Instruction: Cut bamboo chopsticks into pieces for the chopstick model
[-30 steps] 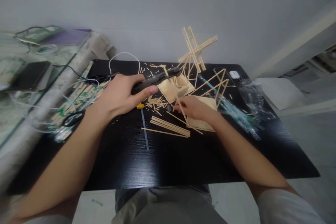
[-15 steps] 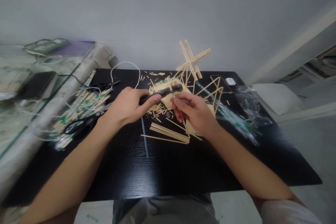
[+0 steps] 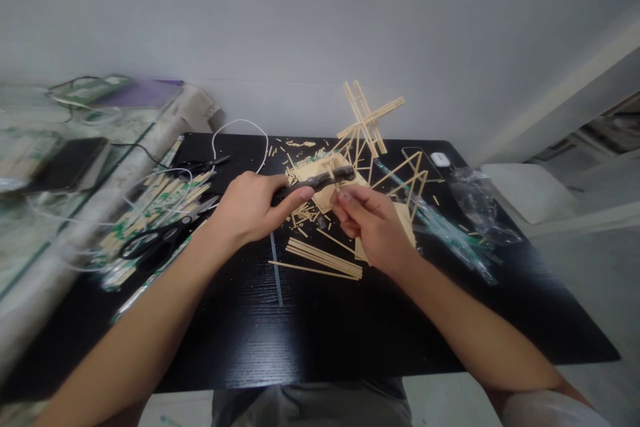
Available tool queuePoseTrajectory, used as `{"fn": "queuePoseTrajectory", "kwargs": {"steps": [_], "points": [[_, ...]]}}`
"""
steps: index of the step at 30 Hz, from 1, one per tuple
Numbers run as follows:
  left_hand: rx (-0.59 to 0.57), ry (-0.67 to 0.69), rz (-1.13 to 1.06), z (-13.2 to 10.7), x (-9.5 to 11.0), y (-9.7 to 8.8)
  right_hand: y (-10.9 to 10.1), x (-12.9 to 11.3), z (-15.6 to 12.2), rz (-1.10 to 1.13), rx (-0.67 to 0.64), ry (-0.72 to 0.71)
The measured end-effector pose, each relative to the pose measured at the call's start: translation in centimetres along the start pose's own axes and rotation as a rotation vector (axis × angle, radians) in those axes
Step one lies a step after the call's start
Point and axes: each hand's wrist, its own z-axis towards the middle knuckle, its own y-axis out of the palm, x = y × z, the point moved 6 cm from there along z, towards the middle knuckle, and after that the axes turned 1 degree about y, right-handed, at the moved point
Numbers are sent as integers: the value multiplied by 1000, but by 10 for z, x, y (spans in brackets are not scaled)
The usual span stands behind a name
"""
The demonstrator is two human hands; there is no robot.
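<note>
The right hand (image 3: 377, 227) has come up from the loose sticks (image 3: 323, 259) on the desk (image 3: 310, 333), fingers pinched on what looks like a thin stick (image 3: 334, 191), meeting the dark tool (image 3: 320, 181) that the left hand (image 3: 253, 210) grips closed beside it.

The dark hand tool (image 3: 325, 180) is long and slim, black-grey. It lies nearly level in the closed grip of my left hand (image 3: 255, 207), with its working end pointing right and a little up, raised just beyond the bundle of long sticks (image 3: 325, 257). The wooden stick (image 3: 333, 189) is thin and pale, pinched in my right hand (image 3: 375, 223) right at the tool's tip. My fingers hide most of it.
</note>
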Motion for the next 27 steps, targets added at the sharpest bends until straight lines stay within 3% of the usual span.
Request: {"fn": "queuePoseTrajectory", "kwargs": {"steps": [5, 12, 15, 21, 27], "points": [[-7, 39, -72, -2, 2, -1, 4, -3, -1, 120, -98, 84], [25, 194, -185, -3, 7, -4, 18, -1, -8, 421, -329, 277], [27, 219, -195, -4, 8, -4, 22, 2, -10, 458, -359, 317], [-5, 132, -197, -2, 4, -4, 18, 5, -5, 397, -281, 281], [-148, -8, -136, 0, -9, 4, -3, -6, 3, -88, -51, 35]]}}
